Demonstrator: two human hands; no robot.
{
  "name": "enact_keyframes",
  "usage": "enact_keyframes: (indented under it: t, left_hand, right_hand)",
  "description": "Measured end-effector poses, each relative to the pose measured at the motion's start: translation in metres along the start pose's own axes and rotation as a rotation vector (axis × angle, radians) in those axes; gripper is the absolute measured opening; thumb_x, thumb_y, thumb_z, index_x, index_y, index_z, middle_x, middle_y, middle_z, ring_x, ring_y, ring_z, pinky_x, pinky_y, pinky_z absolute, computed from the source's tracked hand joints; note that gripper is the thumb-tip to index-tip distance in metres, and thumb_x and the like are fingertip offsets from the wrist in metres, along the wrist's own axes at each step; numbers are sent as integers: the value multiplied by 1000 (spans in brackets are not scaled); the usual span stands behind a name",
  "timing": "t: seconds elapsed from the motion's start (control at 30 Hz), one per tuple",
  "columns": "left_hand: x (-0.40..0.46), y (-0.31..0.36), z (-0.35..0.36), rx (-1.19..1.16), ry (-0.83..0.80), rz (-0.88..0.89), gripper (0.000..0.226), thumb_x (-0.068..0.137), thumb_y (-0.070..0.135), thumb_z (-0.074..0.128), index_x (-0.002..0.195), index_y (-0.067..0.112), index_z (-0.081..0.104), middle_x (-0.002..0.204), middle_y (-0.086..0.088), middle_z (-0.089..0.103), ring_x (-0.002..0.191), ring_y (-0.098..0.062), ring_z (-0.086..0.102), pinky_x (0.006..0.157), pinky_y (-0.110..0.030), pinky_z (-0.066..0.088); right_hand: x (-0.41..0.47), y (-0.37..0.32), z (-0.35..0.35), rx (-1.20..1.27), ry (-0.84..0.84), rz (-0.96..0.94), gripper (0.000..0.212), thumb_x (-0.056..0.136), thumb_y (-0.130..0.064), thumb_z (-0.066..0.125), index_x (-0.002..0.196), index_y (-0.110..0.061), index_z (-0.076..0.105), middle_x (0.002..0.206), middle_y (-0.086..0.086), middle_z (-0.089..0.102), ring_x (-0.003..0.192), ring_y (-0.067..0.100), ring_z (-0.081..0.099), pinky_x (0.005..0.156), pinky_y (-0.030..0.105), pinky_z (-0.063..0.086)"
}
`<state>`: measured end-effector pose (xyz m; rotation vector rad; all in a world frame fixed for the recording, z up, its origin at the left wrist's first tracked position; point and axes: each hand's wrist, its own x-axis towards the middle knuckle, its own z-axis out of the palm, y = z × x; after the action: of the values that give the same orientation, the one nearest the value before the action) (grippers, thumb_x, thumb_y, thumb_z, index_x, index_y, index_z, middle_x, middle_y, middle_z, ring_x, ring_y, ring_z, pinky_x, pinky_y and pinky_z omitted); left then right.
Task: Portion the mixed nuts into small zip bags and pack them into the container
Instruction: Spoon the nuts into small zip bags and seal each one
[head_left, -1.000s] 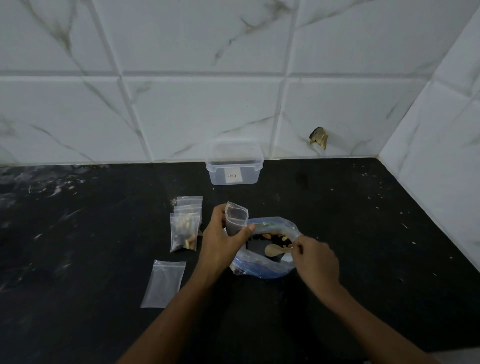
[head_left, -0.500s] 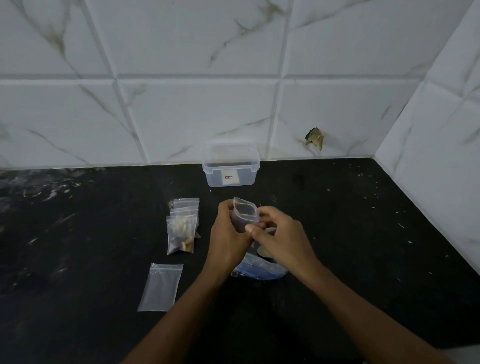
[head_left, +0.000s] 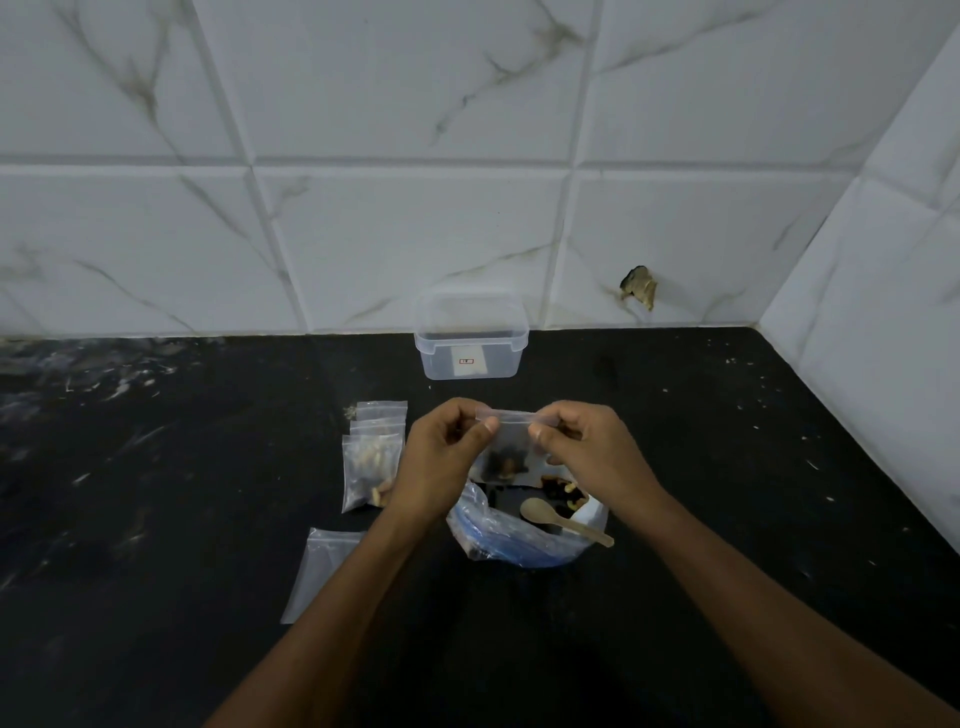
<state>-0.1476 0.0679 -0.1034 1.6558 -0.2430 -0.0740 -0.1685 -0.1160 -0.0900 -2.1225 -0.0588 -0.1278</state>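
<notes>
A small zip bag (head_left: 506, 447) with nuts at its bottom hangs in the air between both hands. My left hand (head_left: 441, 457) pinches its top left corner and my right hand (head_left: 587, 452) pinches its top right corner, along the zip strip. Below them lies the large open bag of mixed nuts (head_left: 524, 535) with a wooden spoon (head_left: 563, 522) resting in its mouth. Filled small bags (head_left: 371, 457) lie stacked to the left. The clear container (head_left: 470, 338) stands open by the wall.
An empty small zip bag (head_left: 319, 566) lies flat at the front left, partly under my left forearm. The black counter (head_left: 727, 467) meets tiled walls at the back and right. A chipped hole (head_left: 639, 286) marks the back wall tile.
My right hand let go of the spoon, which now lies in the big bag, and came up to the small bag. Both hands now stretch its top edge flat.
</notes>
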Motion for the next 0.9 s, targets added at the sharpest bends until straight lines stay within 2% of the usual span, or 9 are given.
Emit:
enact_keyframes:
  t: [0.13,0.27,0.37,0.47,0.67,0.9]
  left_hand:
    - [1,2,2,-8,5,-21,11,92,8,62,86,16,67,81,-5,65,77,-12,62,73,-26,54]
    - [0,4,3,11,11,-28,10,92,7,62,86,13,67,86,-12,67,80,-16,62,78,-34,55]
    - [0,4,4,38,15,-2,9,91,7,63,85,11,68,85,-12,68,79,-15,62,77,-34,54]
    - [2,4,2,59,-12,-1,5,91,7,64,90,11,68,89,-13,69,83,-20,66,76,-28,55]
    - [4,8,3,119,-53,5,13,90,10,66,85,22,67,84,0,70,81,-11,68,74,-22,56]
    - [4,11,4,190,-77,37,13,91,13,65,86,24,68,87,0,71,83,-10,69,74,-21,56]
  right_hand:
    - [2,0,0,32,-42,-24,9,88,-14,67,93,-21,72,84,-4,70,80,10,67,77,35,57]
    - [4,1,3,12,-36,-48,8,89,-14,66,88,-18,72,80,-7,69,77,6,65,71,23,52]
    - [3,-1,3,14,-15,-63,11,89,-13,65,84,-17,73,75,-7,69,73,6,64,68,19,50]
    - [3,-2,2,6,-44,-79,12,89,-12,64,81,-17,72,74,-5,69,71,7,63,66,18,49]
    - [4,-5,0,-9,-45,-84,7,87,-12,67,89,-18,71,81,-8,69,79,3,63,70,13,49]
    - [3,-9,-3,-76,-24,-154,10,88,-10,66,86,-18,71,74,-12,65,73,-3,60,66,7,43]
